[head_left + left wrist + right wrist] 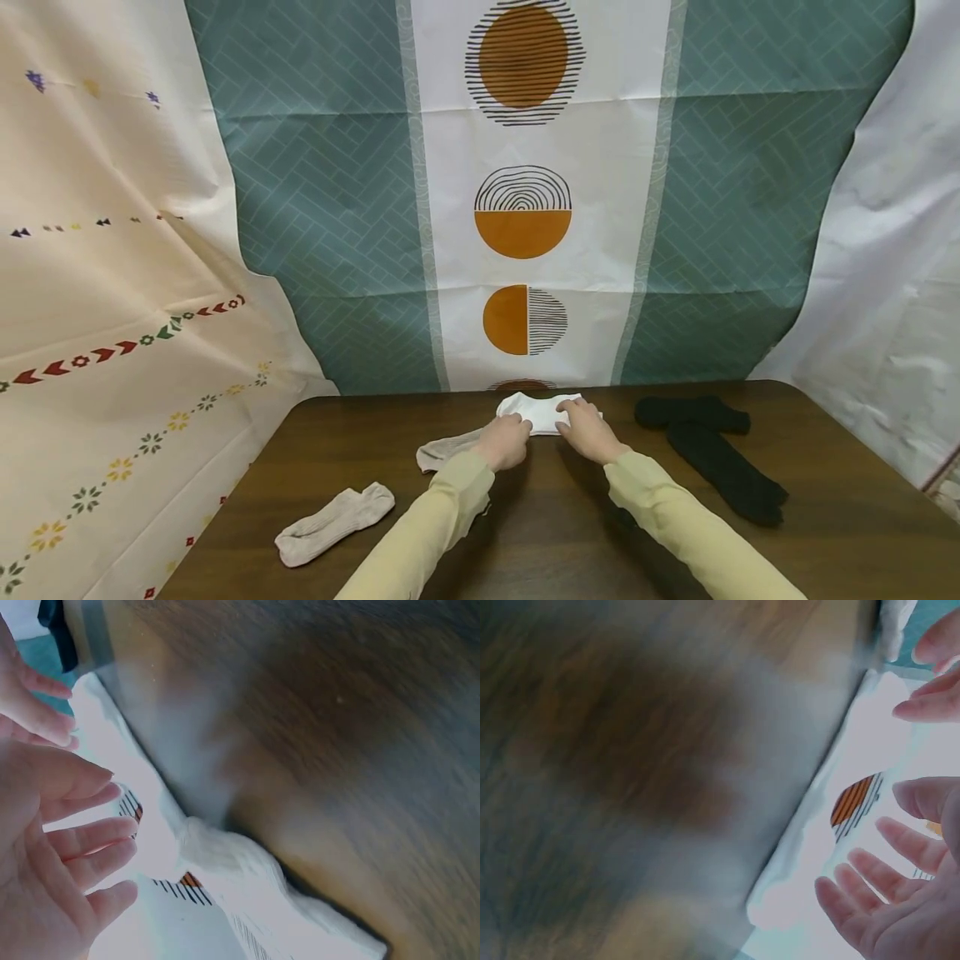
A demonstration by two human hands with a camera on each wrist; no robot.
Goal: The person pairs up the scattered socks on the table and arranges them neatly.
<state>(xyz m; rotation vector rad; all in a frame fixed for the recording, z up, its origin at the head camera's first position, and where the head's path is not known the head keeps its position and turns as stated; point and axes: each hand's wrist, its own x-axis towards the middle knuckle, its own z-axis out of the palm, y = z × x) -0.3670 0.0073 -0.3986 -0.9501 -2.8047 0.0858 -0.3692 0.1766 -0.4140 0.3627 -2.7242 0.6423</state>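
Note:
A white sock (542,408) lies along the table's back edge, between the two hands. The left hand (506,442) is at its left end, over the inner end of an off-white sock (444,451). At the white sock's right end is the right hand (588,428), its fingertips by the fabric. In the left wrist view the left hand (56,847) has loosely bent, spread fingers and nothing gripped. The right wrist view has the right hand (907,877) with spread fingers beside the white sock (799,855), also gripping nothing. Contact with the fabric is hard to tell.
Another off-white sock (335,525) lies at the front left of the brown table (547,533). Two black socks (686,412) (727,475) lie at the right, meeting at one end. A patterned curtain (525,275) hangs right behind the table.

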